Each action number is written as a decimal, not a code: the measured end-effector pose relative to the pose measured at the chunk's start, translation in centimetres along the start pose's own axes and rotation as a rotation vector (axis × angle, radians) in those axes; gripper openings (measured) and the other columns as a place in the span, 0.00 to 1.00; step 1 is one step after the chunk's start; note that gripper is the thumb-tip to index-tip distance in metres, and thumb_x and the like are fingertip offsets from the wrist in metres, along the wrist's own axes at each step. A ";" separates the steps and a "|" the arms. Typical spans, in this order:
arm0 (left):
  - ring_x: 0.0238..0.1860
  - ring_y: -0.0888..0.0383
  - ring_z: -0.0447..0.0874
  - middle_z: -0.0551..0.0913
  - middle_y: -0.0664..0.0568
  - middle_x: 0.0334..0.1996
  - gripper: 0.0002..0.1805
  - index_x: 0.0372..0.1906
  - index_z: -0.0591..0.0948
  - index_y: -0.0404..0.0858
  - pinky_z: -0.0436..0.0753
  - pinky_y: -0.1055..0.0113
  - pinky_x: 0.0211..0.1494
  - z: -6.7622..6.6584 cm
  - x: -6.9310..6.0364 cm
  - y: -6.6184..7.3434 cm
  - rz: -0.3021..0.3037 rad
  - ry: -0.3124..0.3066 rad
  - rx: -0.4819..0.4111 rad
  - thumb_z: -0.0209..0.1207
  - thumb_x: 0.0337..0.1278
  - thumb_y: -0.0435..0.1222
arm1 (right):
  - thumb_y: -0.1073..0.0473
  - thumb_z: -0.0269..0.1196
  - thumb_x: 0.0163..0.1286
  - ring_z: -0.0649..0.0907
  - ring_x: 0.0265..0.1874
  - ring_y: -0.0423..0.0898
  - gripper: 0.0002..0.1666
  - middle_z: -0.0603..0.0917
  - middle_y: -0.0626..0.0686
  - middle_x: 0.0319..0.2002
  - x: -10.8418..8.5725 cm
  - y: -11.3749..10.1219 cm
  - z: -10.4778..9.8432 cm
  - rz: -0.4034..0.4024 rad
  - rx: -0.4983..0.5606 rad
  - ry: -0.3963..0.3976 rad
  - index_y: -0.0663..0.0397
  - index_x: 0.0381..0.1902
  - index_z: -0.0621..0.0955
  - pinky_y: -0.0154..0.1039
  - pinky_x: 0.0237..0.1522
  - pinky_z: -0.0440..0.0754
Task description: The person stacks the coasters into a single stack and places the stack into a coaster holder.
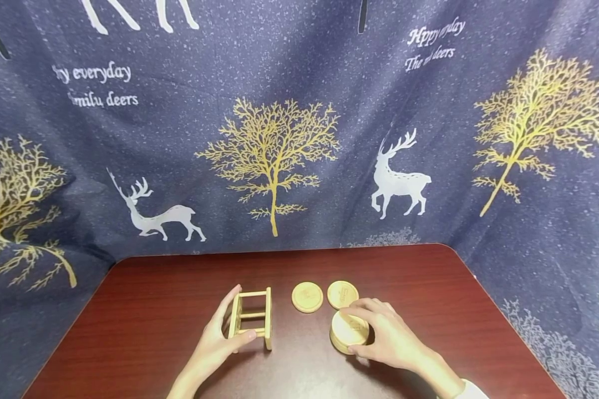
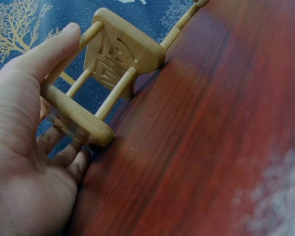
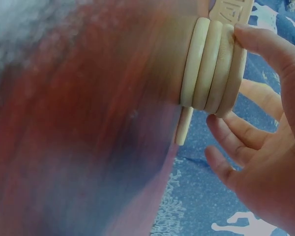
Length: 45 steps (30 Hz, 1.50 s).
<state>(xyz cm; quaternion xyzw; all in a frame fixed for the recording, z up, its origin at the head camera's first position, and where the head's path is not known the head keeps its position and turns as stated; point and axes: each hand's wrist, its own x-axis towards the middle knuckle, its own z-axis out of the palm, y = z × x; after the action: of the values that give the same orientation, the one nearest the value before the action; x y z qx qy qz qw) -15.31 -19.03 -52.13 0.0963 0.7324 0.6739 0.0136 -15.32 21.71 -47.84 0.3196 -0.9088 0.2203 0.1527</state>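
Deer-print cloth backs a seemingly wooden table.

we see a small draped-off table space, though whether home or studio we cannot tell. blue cloth printed with deer and golden trees hangs behind and beside a reddish-brown table.

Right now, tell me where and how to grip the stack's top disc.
Probably best to pinch the top disc by opposite edges of its rim, coming from the right, where the right hand is: the lower discs hold that rounded edge up off the table, leaving room to pinch.
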 end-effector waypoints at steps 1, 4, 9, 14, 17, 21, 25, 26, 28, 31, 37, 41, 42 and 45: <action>0.56 0.52 0.86 0.69 0.38 0.80 0.57 0.91 0.57 0.48 0.87 0.58 0.28 0.0 0.0 0.0 0.000 -0.002 0.000 0.76 0.62 0.28 | 0.46 0.88 0.52 0.83 0.55 0.44 0.41 0.85 0.40 0.57 0.0 0.0 -0.1 0.004 -0.001 0.001 0.37 0.65 0.89 0.55 0.56 0.80; 0.56 0.52 0.86 0.69 0.37 0.80 0.57 0.91 0.57 0.48 0.87 0.59 0.29 0.0 0.0 0.0 0.001 -0.007 -0.006 0.76 0.62 0.28 | 0.46 0.88 0.51 0.84 0.56 0.46 0.41 0.85 0.40 0.58 0.0 0.0 -0.2 0.016 0.004 0.009 0.37 0.65 0.89 0.57 0.57 0.80; 0.57 0.52 0.86 0.69 0.37 0.81 0.57 0.91 0.57 0.47 0.88 0.59 0.31 0.1 0.0 0.0 0.004 -0.009 -0.015 0.76 0.63 0.27 | 0.44 0.88 0.52 0.84 0.59 0.47 0.41 0.85 0.40 0.60 0.1 0.1 -0.5 0.052 0.021 0.011 0.39 0.65 0.89 0.60 0.58 0.81; 0.57 0.52 0.86 0.68 0.38 0.81 0.57 0.91 0.57 0.48 0.87 0.60 0.29 0.0 0.0 0.0 0.000 -0.007 -0.019 0.75 0.63 0.27 | 0.45 0.87 0.54 0.84 0.60 0.48 0.40 0.86 0.44 0.61 0.3 0.5 -0.6 0.045 0.025 0.029 0.42 0.66 0.89 0.61 0.59 0.81; 0.57 0.51 0.86 0.69 0.37 0.81 0.57 0.91 0.57 0.48 0.87 0.60 0.30 0.0 0.0 0.0 -0.002 -0.007 -0.023 0.75 0.63 0.27 | 0.47 0.87 0.54 0.85 0.60 0.49 0.39 0.86 0.45 0.61 0.5 0.8 -0.7 0.018 0.013 0.058 0.43 0.65 0.89 0.62 0.58 0.82; 0.58 0.51 0.86 0.69 0.37 0.81 0.57 0.91 0.57 0.47 0.88 0.60 0.31 0.0 0.0 0.0 0.001 -0.007 -0.020 0.75 0.63 0.27 | 0.50 0.86 0.55 0.86 0.59 0.50 0.37 0.87 0.45 0.60 0.8 1.3 -0.7 0.006 0.009 0.087 0.45 0.64 0.89 0.62 0.58 0.82; 0.57 0.52 0.85 0.69 0.39 0.81 0.57 0.91 0.58 0.50 0.86 0.60 0.28 0.0 0.0 0.0 -0.003 -0.002 -0.005 0.76 0.62 0.28 | 0.51 0.85 0.59 0.86 0.58 0.50 0.34 0.87 0.43 0.58 1.1 1.8 -0.8 0.056 0.028 0.108 0.46 0.63 0.90 0.60 0.57 0.84; 0.57 0.52 0.85 0.69 0.39 0.81 0.57 0.90 0.59 0.52 0.86 0.60 0.28 0.0 0.0 0.0 -0.006 0.000 -0.003 0.76 0.62 0.28 | 0.51 0.85 0.60 0.86 0.58 0.49 0.33 0.87 0.43 0.58 1.1 2.0 -0.7 0.072 0.037 0.115 0.47 0.63 0.90 0.60 0.57 0.84; 0.57 0.52 0.86 0.69 0.39 0.81 0.57 0.90 0.60 0.54 0.86 0.60 0.28 0.0 -0.1 0.0 -0.007 0.001 -0.002 0.76 0.62 0.28 | 0.52 0.85 0.61 0.87 0.58 0.49 0.31 0.88 0.43 0.57 1.3 2.3 -0.7 0.103 0.048 0.128 0.48 0.62 0.90 0.59 0.56 0.85; 0.58 0.51 0.86 0.68 0.39 0.82 0.56 0.90 0.60 0.55 0.87 0.60 0.30 0.0 -0.1 0.0 -0.006 -0.002 -0.011 0.76 0.63 0.28 | 0.54 0.84 0.62 0.87 0.56 0.47 0.30 0.88 0.42 0.56 1.5 2.9 -0.6 0.134 0.070 0.147 0.48 0.61 0.90 0.57 0.56 0.86; 0.57 0.51 0.86 0.68 0.38 0.81 0.56 0.90 0.60 0.54 0.87 0.60 0.30 0.0 0.0 0.0 0.000 -0.003 -0.009 0.76 0.63 0.28 | 0.57 0.85 0.61 0.90 0.52 0.51 0.30 0.89 0.44 0.55 1.4 3.7 -0.5 0.159 0.103 0.188 0.49 0.61 0.90 0.55 0.53 0.88; 0.57 0.52 0.86 0.69 0.39 0.81 0.56 0.89 0.61 0.56 0.88 0.60 0.31 0.0 0.0 0.0 -0.004 0.005 -0.001 0.76 0.62 0.28 | 0.58 0.85 0.61 0.90 0.50 0.52 0.30 0.90 0.44 0.55 1.6 4.1 -0.6 0.160 0.114 0.212 0.49 0.62 0.90 0.53 0.52 0.88; 0.57 0.52 0.86 0.69 0.39 0.81 0.56 0.89 0.61 0.57 0.88 0.60 0.31 0.0 0.0 0.0 -0.005 0.005 0.000 0.76 0.62 0.28 | 0.58 0.85 0.61 0.90 0.50 0.52 0.30 0.90 0.45 0.55 1.7 4.2 -0.6 0.157 0.115 0.218 0.48 0.62 0.90 0.52 0.52 0.88; 0.57 0.52 0.86 0.70 0.38 0.80 0.56 0.89 0.61 0.57 0.87 0.60 0.30 0.0 0.0 0.0 -0.005 0.006 -0.001 0.77 0.62 0.28 | 0.60 0.85 0.61 0.90 0.49 0.52 0.31 0.90 0.45 0.55 1.8 4.4 -0.6 0.148 0.126 0.228 0.47 0.62 0.90 0.51 0.52 0.89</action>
<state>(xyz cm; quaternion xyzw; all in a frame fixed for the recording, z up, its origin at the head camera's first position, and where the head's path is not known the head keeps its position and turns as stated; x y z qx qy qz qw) -15.29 -19.00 -52.15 0.0928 0.7322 0.6746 0.0131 -19.47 24.15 -47.89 0.2338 -0.8911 0.3223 0.2178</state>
